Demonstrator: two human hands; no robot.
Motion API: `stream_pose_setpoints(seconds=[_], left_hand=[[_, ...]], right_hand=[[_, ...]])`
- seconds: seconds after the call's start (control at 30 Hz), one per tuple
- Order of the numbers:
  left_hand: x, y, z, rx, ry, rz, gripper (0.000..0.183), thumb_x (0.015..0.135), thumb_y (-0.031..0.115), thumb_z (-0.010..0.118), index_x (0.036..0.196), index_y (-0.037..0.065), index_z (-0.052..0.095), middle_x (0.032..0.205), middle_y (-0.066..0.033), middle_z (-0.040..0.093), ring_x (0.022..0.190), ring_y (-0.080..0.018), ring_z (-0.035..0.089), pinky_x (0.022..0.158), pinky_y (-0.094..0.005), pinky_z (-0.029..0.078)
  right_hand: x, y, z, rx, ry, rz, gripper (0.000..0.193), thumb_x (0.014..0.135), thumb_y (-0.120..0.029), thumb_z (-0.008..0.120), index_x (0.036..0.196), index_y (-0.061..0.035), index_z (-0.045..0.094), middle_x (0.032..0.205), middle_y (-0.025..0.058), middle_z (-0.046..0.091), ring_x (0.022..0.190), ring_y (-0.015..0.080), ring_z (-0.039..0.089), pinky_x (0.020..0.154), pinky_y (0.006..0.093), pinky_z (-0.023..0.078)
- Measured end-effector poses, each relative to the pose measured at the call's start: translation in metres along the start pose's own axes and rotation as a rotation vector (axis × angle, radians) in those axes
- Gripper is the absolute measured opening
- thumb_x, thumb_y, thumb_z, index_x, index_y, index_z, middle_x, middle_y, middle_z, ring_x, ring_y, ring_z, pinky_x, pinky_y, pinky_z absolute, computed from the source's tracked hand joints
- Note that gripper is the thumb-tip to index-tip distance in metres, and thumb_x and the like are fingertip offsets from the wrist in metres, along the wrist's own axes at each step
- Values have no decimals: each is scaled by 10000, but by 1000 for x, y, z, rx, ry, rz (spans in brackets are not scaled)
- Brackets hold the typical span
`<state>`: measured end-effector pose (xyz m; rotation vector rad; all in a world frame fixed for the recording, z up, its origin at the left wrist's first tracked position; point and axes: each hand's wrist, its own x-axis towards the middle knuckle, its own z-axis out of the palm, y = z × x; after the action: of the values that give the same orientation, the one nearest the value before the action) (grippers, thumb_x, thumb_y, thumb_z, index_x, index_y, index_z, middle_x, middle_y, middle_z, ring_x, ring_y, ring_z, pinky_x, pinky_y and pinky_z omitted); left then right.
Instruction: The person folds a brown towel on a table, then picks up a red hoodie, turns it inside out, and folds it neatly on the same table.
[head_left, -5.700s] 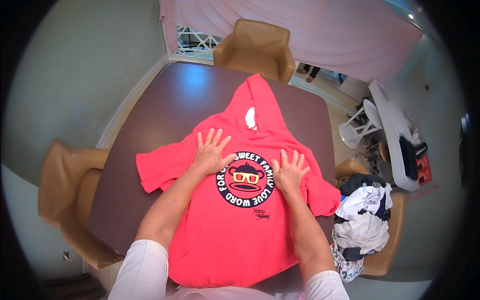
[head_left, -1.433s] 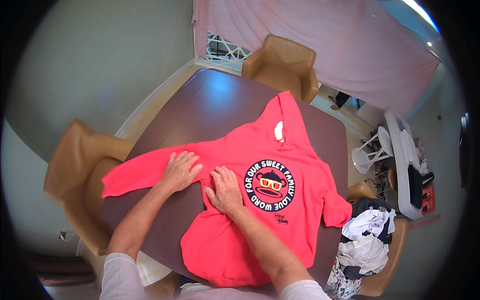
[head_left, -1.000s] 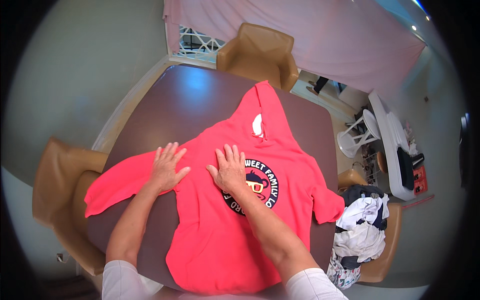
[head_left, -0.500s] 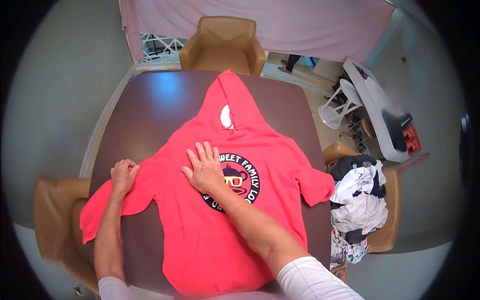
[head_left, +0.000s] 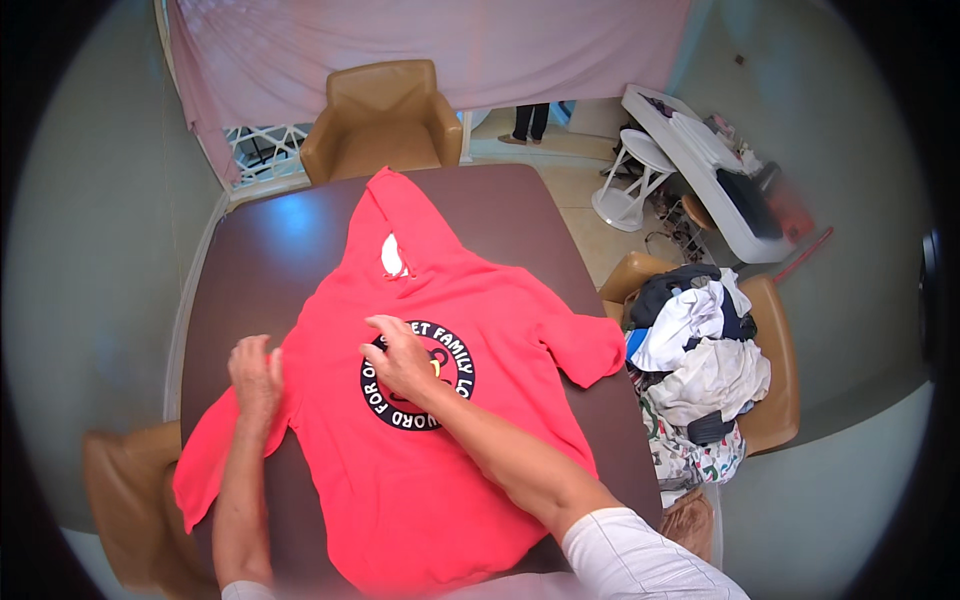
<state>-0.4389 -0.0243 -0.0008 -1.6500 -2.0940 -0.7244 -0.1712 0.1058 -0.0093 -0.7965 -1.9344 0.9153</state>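
A red hooded sweatshirt [head_left: 440,500] lies spread front up on a dark brown table [head_left: 520,200], its hood toward the far edge. A round black-and-white print with a cartoon head sits on its chest, partly covered by my right hand [head_left: 402,362]. That hand's fingers point left and are a little bent, with nothing held. Over the upper part of the left sleeve is my left hand [head_left: 256,374], fingers loosely apart and slightly blurred. Whether either hand touches the cloth is hard to see. The right sleeve appears short, its end near the table's right side.
A heap of mixed clothes [head_left: 715,375] fills a tan chair [head_left: 775,400] at the right. More tan chairs stand at the far side [head_left: 380,95] and left [head_left: 130,480]. Beyond are a white stool [head_left: 645,150], a white counter [head_left: 690,130] and a person's legs [head_left: 530,122].
The view has shifted, so the table sits lower and further left. My right hand, flat on the chest before, has drawn its fingers together and bent them. My left hand has moved up toward the shoulder, its fingers loosened.
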Motion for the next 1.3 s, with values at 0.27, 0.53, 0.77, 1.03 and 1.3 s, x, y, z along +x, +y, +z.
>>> stream_pose_setpoints(seconds=[0.27, 0.53, 0.77, 1.03, 1.3], left_hand=[[11, 245, 64, -626, -138, 215, 252, 944, 103, 740, 1159, -9, 671, 1142, -205, 697, 1106, -390, 674, 965, -487, 543], [4, 405, 87, -593, -222, 202, 699, 862, 204, 827, 1479, 25, 550, 1415, -251, 601, 1275, -428, 600, 1088, -522, 490], [-3, 372, 111, -642, -238, 127, 228, 911, 161, 765, 1129, 99, 738, 1122, -108, 734, 1119, -339, 661, 929, -490, 523], [-1, 341, 97, -1058, -342, -80, 121, 1010, 76, 707, 1113, 16, 687, 983, -73, 739, 904, -181, 693, 826, -334, 577], [1, 330, 91, -1404, -543, -172, 121, 1094, 88, 651, 1194, 22, 670, 1062, -2, 713, 975, -67, 643, 872, -247, 545]], right_hand=[[-111, 6, -172, -331, 425, 99, 249, 958, -84, 709, 1201, -29, 696, 1186, 160, 720, 1150, 371, 661, 1017, 466, 518], [-192, 57, -219, 77, 356, 620, 311, 1094, -165, 610, 1338, 25, 648, 1206, 140, 758, 864, 161, 712, 776, 328, 596], [-176, 23, -162, 259, -4, 767, 343, 1084, -180, 560, 1359, 11, 636, 1030, 59, 700, 856, 140, 655, 802, 328, 565], [-165, 30, -156, 1101, 285, 912, 460, 1071, -103, 645, 1479, -58, 437, 1213, 133, 710, 963, 276, 773, 819, 406, 671], [-134, 58, -201, 1330, 659, 634, 407, 1059, -170, 705, 1404, -191, 490, 1142, 103, 745, 916, 250, 788, 726, 406, 674]])
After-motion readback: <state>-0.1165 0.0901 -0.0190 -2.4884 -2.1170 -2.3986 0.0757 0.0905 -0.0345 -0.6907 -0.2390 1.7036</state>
